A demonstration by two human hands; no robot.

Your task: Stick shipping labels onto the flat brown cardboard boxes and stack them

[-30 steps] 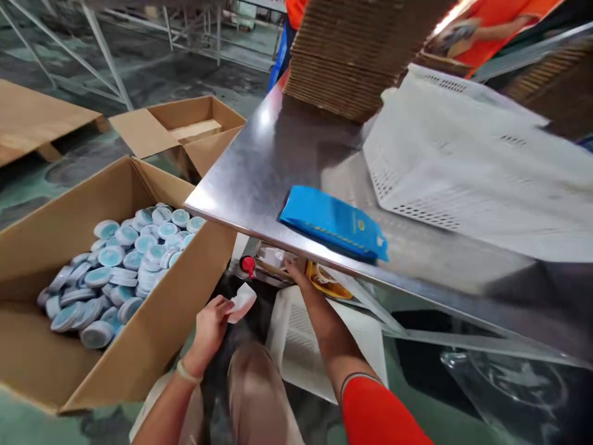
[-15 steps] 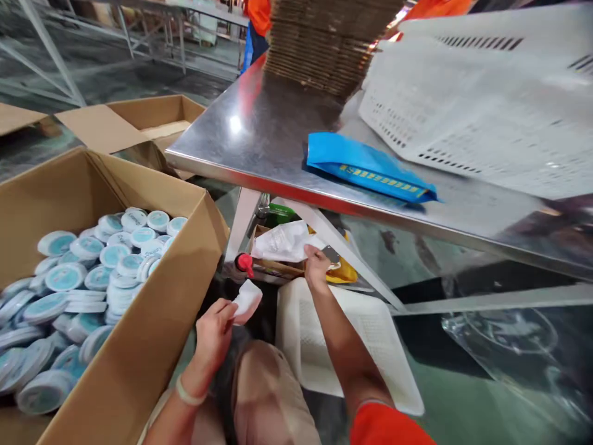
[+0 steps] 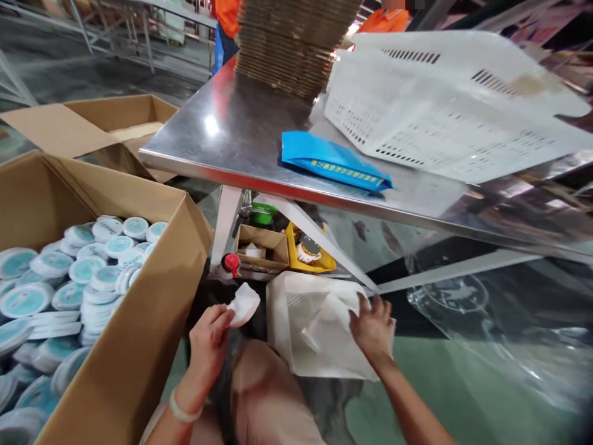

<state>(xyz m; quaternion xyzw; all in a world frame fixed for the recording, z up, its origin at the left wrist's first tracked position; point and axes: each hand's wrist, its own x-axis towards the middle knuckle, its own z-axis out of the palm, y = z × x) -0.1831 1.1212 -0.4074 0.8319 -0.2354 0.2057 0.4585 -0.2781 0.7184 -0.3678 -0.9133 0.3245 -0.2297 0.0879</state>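
- Head view: the left arm (image 3: 178,426) rises from the bottom edge, a pale wristband (image 3: 181,409) round its wrist, the left hand (image 3: 209,340) raised beside the big carton (image 3: 143,315) of round white-and-blue containers (image 3: 105,278).
- Left fingers are drawn together in a narrow pinch on a crumpled white piece (image 3: 244,304), which sticks out beyond the fingertips, clear of the tray.
- The right arm (image 3: 412,395) slants in from the lower right, the right hand (image 3: 374,329) back upward over the right side of a low white tray (image 3: 279,334).
- Right fingers are spread wide, pointing away from the body.
- A translucent white bag (image 3: 324,322) is at the tray, just left of the right thumb; it is blurred, so I cannot tell whether they touch.
- Both hands are lower than the table (image 3: 194,148), where a blue pouch (image 3: 333,159) lies.
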